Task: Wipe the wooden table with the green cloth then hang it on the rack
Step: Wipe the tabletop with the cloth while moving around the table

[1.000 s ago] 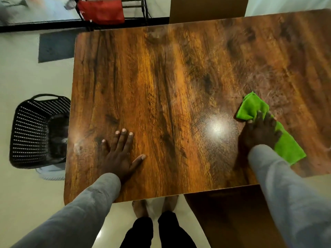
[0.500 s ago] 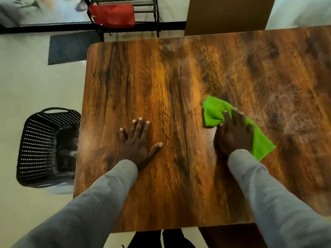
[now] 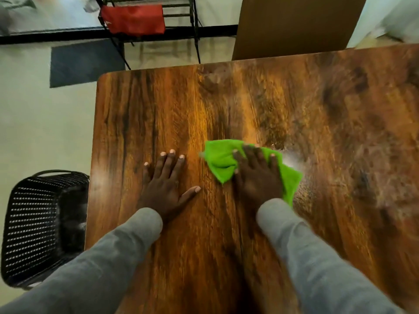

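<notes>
The green cloth (image 3: pixel 221 160) lies crumpled on the wooden table (image 3: pixel 294 109), near its middle. My right hand (image 3: pixel 257 177) presses flat on the cloth, fingers spread over it, covering its centre. My left hand (image 3: pixel 166 186) rests palm down on the bare wood just left of the cloth, fingers apart, holding nothing. A black metal rack (image 3: pixel 181 17) stands on the floor beyond the table's far left corner, with a red cloth (image 3: pixel 133 19) draped over it.
A black perforated basket (image 3: pixel 43 225) sits on the floor against the table's left edge. A dark mat (image 3: pixel 84 62) lies on the floor by the rack. A brown panel (image 3: pixel 294 26) stands behind the table's far edge.
My right hand has slid the green cloth leftward across the table, from the right side to just beside my left hand. The view has shifted, so the table appears lower and further right.
</notes>
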